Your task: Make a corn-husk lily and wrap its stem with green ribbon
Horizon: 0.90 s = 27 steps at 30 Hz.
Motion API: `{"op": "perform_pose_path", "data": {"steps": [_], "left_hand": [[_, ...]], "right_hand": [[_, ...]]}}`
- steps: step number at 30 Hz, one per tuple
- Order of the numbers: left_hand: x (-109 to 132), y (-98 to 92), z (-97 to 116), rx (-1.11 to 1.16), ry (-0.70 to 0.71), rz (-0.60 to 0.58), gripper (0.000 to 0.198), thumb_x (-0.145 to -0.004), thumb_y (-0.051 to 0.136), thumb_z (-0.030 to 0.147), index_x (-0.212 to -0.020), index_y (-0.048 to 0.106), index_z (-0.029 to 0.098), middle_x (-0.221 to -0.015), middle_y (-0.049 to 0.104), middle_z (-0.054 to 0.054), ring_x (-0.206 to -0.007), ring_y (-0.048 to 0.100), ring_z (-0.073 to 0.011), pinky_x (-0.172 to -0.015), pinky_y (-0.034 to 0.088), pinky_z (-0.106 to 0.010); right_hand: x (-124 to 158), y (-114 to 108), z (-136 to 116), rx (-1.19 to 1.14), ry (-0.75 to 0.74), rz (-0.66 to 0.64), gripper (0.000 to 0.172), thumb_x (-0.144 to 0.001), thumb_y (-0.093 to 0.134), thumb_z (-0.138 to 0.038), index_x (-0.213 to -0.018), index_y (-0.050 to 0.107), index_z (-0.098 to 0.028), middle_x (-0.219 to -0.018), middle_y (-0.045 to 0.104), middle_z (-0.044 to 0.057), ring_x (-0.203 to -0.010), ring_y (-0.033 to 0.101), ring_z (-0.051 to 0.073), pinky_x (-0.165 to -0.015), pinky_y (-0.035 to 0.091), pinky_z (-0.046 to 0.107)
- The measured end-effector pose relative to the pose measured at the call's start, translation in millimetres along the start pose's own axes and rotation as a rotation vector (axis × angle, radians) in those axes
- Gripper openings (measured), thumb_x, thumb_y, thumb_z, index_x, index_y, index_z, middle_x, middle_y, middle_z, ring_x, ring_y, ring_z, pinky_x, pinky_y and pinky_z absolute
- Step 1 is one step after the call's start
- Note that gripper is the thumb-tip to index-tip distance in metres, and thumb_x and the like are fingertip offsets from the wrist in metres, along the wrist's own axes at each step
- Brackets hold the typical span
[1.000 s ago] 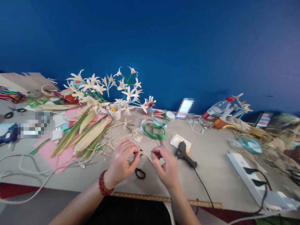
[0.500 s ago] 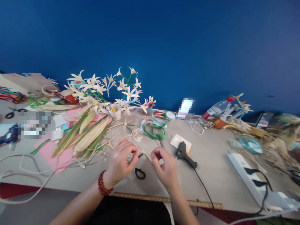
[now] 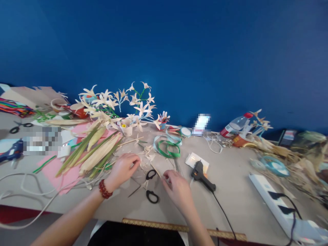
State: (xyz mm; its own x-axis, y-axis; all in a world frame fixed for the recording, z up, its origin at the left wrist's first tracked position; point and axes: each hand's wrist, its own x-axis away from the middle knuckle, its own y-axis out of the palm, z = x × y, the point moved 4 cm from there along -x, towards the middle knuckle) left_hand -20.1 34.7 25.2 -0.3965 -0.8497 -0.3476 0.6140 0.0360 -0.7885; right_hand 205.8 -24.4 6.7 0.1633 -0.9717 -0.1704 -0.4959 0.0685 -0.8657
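My left hand [image 3: 122, 169], with a red bead bracelet on the wrist, reaches out to the loose straw bits beside the long corn husks [image 3: 98, 152]; its fingers are curled down on a thin piece that I cannot make out. My right hand [image 3: 176, 188] rests nearer me with thumb and fingers pinched on a thin pale straw strip [image 3: 156, 172]. Black-handled scissors [image 3: 148, 186] lie on the table between the two hands.
A black glue gun [image 3: 202, 172] with its cord lies right of my right hand. Green and pale blue ribbon [image 3: 167, 146], husk flowers [image 3: 120, 104], a bottle [image 3: 237, 122], a white power strip [image 3: 279, 201] and a pink sheet [image 3: 55, 171] crowd the table. A wooden ruler [image 3: 179, 227] lines the front edge.
My left hand has left the right hand and moved left and away to the straw bits, uncovering the scissors. The right hand stays with its strip. The view has tilted down a little.
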Motion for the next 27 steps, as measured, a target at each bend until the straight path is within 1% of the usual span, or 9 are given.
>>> {"op": "perform_pose_path", "data": {"steps": [2,4,7,12,15,18,22,25,27], "left_hand": [[-8.4,0.2,-11.2,-0.009,0.029,-0.049,0.016,-0.089,0.052,0.022,-0.082,0.067,0.022,-0.079,0.069,-0.003,-0.077,0.064,-0.0194,-0.073,0.047,-0.030],[-17.8,1.0,-18.7,-0.024,0.059,-0.084,0.017,-0.090,0.052,0.024,-0.083,0.068,0.022,-0.083,0.070,-0.004,-0.080,0.064,-0.0197,-0.075,0.047,-0.030],[-30.1,3.2,-24.3,-0.056,0.075,-0.105,0.019,-0.091,0.052,0.024,-0.084,0.069,0.022,-0.086,0.069,-0.004,-0.085,0.064,-0.0202,-0.078,0.047,-0.032],[-42.3,13.1,-13.8,-0.155,0.143,-0.109,0.021,-0.091,0.051,0.022,-0.082,0.070,0.022,-0.084,0.066,-0.004,-0.084,0.061,-0.0209,-0.077,0.045,-0.033],[-51.5,20.0,-3.4,-0.249,0.188,-0.078,0.021,-0.091,0.051,0.021,-0.083,0.070,0.022,-0.086,0.064,-0.006,-0.089,0.058,-0.0228,-0.081,0.044,-0.038],[-63.8,27.2,2.1,-0.365,0.207,-0.047,0.019,-0.090,0.053,0.021,-0.085,0.071,0.022,-0.096,0.063,-0.008,-0.099,0.053,-0.0261,-0.092,0.041,-0.045],[-74.0,39.8,2.3,-0.418,0.247,-0.063,0.016,-0.088,0.056,0.018,-0.084,0.072,0.022,-0.117,0.061,-0.010,-0.114,0.047,-0.0286,-0.104,0.032,-0.051],[-74.0,44.5,-1.8,-0.415,0.252,-0.059,0.017,-0.087,0.057,0.017,-0.092,0.072,0.022,-0.123,0.060,-0.010,-0.119,0.045,-0.0296,-0.107,0.031,-0.052],[-71.7,42.8,-6.2,-0.387,0.233,-0.039,0.019,-0.086,0.058,0.019,-0.101,0.070,0.022,-0.124,0.060,-0.011,-0.119,0.046,-0.0299,-0.106,0.034,-0.051]], "right_hand": [[3.1,8.5,4.0,0.073,0.000,-0.049,0.006,-0.086,0.057,-0.018,-0.087,0.061,-0.022,-0.087,0.069,0.005,-0.078,0.064,0.022,-0.067,0.045,0.028],[5.4,14.4,5.6,0.115,0.013,-0.079,0.012,-0.085,0.055,-0.013,-0.089,0.062,-0.022,-0.092,0.068,0.006,-0.084,0.064,0.023,-0.071,0.045,0.028],[8.0,17.4,8.3,0.155,0.042,-0.101,0.016,-0.087,0.050,-0.010,-0.086,0.061,-0.022,-0.092,0.067,0.006,-0.083,0.065,0.022,-0.070,0.045,0.028],[11.1,13.5,19.2,0.175,0.090,-0.099,0.015,-0.087,0.050,-0.010,-0.083,0.059,-0.021,-0.086,0.067,0.005,-0.078,0.065,0.021,-0.065,0.042,0.027],[9.8,10.3,22.6,0.187,0.123,-0.105,0.016,-0.087,0.049,-0.010,-0.084,0.060,-0.021,-0.086,0.068,0.005,-0.077,0.066,0.020,-0.063,0.040,0.026],[6.3,9.9,23.7,0.192,0.172,-0.152,0.014,-0.086,0.050,-0.011,-0.087,0.061,-0.020,-0.089,0.069,0.005,-0.079,0.066,0.019,-0.063,0.039,0.024],[3.0,10.8,28.5,0.215,0.232,-0.175,0.013,-0.087,0.051,-0.014,-0.091,0.062,-0.020,-0.091,0.070,0.005,-0.080,0.066,0.020,-0.063,0.040,0.025],[-1.0,10.0,30.9,0.250,0.213,-0.167,0.012,-0.089,0.052,-0.017,-0.093,0.063,-0.020,-0.092,0.070,0.006,-0.082,0.066,0.021,-0.064,0.043,0.026],[-8.9,7.7,27.6,0.279,0.140,-0.142,0.014,-0.092,0.050,-0.019,-0.095,0.065,-0.020,-0.096,0.069,0.007,-0.087,0.065,0.022,-0.068,0.045,0.027]]}}
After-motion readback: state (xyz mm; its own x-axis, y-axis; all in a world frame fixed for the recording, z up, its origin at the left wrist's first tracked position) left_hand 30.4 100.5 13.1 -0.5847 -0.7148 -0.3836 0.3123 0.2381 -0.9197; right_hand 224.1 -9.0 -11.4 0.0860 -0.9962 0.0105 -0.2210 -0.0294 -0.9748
